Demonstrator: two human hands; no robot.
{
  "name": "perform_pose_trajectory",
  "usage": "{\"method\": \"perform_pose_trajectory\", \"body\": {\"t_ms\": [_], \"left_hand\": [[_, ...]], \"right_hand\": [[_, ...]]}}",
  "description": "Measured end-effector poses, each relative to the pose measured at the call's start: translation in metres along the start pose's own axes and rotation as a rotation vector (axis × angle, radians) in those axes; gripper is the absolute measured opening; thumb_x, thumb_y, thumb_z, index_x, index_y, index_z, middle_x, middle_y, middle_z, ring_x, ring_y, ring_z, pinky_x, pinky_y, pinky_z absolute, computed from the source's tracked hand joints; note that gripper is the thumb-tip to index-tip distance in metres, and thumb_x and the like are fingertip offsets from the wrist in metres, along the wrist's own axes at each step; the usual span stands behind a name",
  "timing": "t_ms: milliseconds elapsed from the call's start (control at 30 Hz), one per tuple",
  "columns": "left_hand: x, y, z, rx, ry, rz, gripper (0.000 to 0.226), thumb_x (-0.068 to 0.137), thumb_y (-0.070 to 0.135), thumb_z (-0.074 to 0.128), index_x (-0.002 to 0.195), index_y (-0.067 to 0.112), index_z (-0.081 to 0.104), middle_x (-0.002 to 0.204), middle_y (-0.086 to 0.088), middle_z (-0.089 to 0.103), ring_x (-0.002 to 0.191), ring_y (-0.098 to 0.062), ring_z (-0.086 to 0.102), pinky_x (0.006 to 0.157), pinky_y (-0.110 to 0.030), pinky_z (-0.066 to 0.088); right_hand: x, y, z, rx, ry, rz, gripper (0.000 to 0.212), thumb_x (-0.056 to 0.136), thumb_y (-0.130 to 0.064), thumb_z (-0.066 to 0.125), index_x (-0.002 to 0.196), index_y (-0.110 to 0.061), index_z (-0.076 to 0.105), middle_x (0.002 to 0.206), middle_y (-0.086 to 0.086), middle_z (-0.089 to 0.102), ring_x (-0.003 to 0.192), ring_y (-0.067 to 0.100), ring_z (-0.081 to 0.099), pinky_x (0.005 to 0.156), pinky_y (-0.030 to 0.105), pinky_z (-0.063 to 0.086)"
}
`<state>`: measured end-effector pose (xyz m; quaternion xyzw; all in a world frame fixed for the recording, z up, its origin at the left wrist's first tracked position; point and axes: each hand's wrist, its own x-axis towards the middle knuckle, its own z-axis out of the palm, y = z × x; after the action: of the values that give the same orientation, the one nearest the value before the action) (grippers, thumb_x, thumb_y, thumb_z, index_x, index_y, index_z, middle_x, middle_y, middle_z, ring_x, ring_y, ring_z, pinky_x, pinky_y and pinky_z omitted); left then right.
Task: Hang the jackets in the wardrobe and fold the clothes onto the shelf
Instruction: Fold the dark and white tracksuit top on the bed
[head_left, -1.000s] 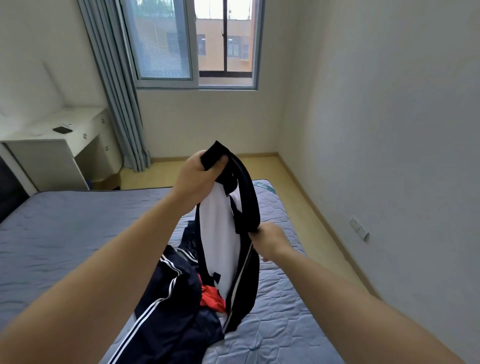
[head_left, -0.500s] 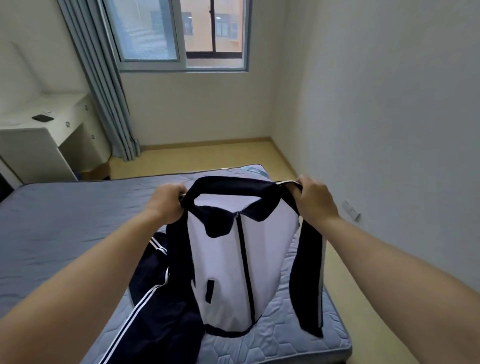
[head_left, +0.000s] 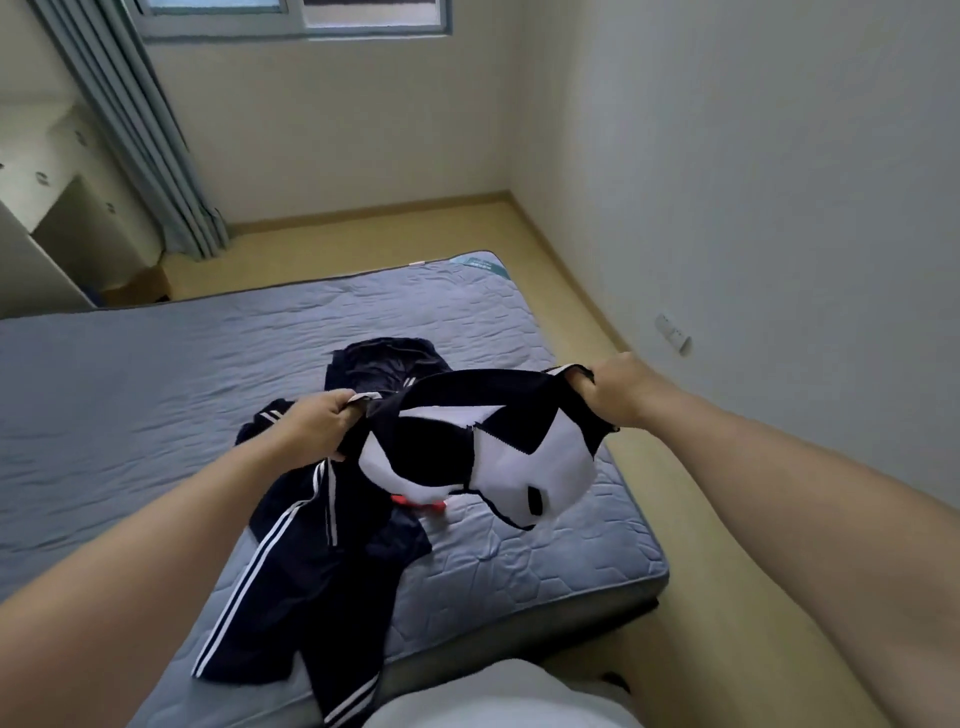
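Note:
I hold a black-and-white zip jacket (head_left: 524, 457) spread between both hands above the bed's near right corner. My left hand (head_left: 314, 428) grips one shoulder and my right hand (head_left: 615, 387) grips the other, fingers curled round the fabric. The jacket's body swings forward over the mattress. Under it lies a navy garment with white side stripes (head_left: 311, 582), and a small red piece (head_left: 421, 505) shows beneath the jacket. More dark clothing (head_left: 387, 361) is bunched farther back on the bed.
The grey quilted mattress (head_left: 156, 405) fills the left and centre. A white wall with a socket (head_left: 672, 332) runs along the right, with a strip of wooden floor (head_left: 675, 519) beside the bed. A white desk (head_left: 62, 208) and a curtain (head_left: 140, 135) stand at the far left.
The view tilted down toward the bed. Both hands lowered with the jacket, whose body swung up and forward from hanging flat. The red piece came back into view.

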<state>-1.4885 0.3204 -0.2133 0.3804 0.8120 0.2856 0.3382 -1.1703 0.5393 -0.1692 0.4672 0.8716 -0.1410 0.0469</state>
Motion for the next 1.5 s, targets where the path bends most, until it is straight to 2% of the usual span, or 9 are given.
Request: {"method": "perform_pose_trajectory", "body": {"t_ms": [133,267,367,533,667,833,933,1267,1500], "left_hand": [[-0.001,-0.014,0.005,0.214,-0.322,-0.149,0.018,0.097,0.025,0.064,0.113,0.017,0.070,0.112,-0.008,0.064,0.099,-0.025,0.064,0.076,-0.045,0.062],[-0.006,-0.019,0.006,0.093,-0.531,-0.404,0.016,0.097,0.023,0.063,0.090,0.018,0.077,0.070,-0.002,0.068,0.059,-0.024,0.067,0.062,-0.049,0.061],[-0.006,-0.019,0.004,0.082,-0.728,-0.580,0.023,0.100,0.024,0.058,0.113,0.008,0.068,0.103,-0.017,0.074,0.084,-0.036,0.074,0.063,-0.050,0.060],[0.018,-0.018,0.009,0.217,-0.930,-0.728,0.029,0.099,0.035,0.053,0.113,0.015,0.069,0.097,-0.007,0.076,0.080,-0.025,0.072,0.055,-0.032,0.057],[0.073,-0.022,0.022,0.226,-0.661,-0.741,0.034,0.096,0.039,0.061,0.117,0.013,0.066,0.110,-0.008,0.071,0.089,-0.025,0.069,0.053,-0.030,0.056],[0.196,-0.034,0.043,0.329,0.035,-0.388,0.033,0.093,0.040,0.062,0.100,0.008,0.064,0.098,-0.012,0.066,0.088,-0.031,0.069,0.066,-0.031,0.054],[0.255,-0.052,0.081,0.282,0.391,-0.322,0.039,0.088,0.024,0.061,0.122,0.009,0.050,0.131,-0.015,0.051,0.113,-0.036,0.056,0.088,-0.040,0.045],[0.272,-0.184,0.325,0.486,-0.299,-0.449,0.067,0.091,0.004,0.044,0.153,0.024,0.028,0.157,-0.001,0.029,0.136,-0.029,0.041,0.100,-0.042,0.047],[0.259,-0.220,0.426,0.767,-0.494,-0.355,0.055,0.088,0.005,0.040,0.142,0.017,0.037,0.146,-0.007,0.035,0.125,-0.029,0.043,0.090,-0.041,0.047]], "right_hand": [[-0.002,0.009,0.018,0.056,-0.414,0.121,0.050,0.094,-0.057,0.051,0.076,-0.011,0.061,0.078,0.008,0.065,0.065,0.025,0.067,0.051,0.032,0.056],[0.002,0.009,0.029,0.202,-0.746,0.359,0.037,0.088,-0.043,0.071,0.099,-0.008,0.061,0.100,0.014,0.065,0.086,0.034,0.070,0.057,0.044,0.061],[0.009,0.007,0.031,0.172,-1.015,0.496,0.034,0.090,-0.039,0.068,0.107,-0.010,0.064,0.097,0.014,0.072,0.089,0.031,0.070,0.064,0.046,0.061],[0.041,0.002,0.033,-0.002,-1.266,0.542,0.047,0.090,-0.042,0.066,0.128,-0.014,0.065,0.107,0.011,0.075,0.092,0.027,0.072,0.061,0.041,0.060],[0.102,-0.003,0.048,-0.006,-1.114,0.534,0.040,0.090,-0.039,0.067,0.119,-0.012,0.062,0.106,0.013,0.071,0.085,0.030,0.070,0.055,0.036,0.059],[0.234,-0.011,0.095,0.054,-0.307,0.249,0.031,0.086,-0.041,0.062,0.098,-0.013,0.057,0.122,0.013,0.063,0.097,0.033,0.061,0.077,0.039,0.054],[0.289,-0.016,0.151,0.360,-0.098,0.093,0.055,0.091,-0.039,0.058,0.138,-0.013,0.047,0.153,0.008,0.040,0.133,0.028,0.045,0.104,0.039,0.041],[0.274,0.136,0.387,0.314,-0.362,0.445,0.044,0.091,-0.012,0.047,0.135,-0.012,0.049,0.137,0.015,0.047,0.115,0.034,0.053,0.085,0.035,0.042],[0.265,0.217,0.471,0.288,-0.353,0.708,0.046,0.088,-0.014,0.055,0.131,-0.008,0.040,0.136,0.022,0.041,0.117,0.041,0.051,0.091,0.042,0.047]]}}
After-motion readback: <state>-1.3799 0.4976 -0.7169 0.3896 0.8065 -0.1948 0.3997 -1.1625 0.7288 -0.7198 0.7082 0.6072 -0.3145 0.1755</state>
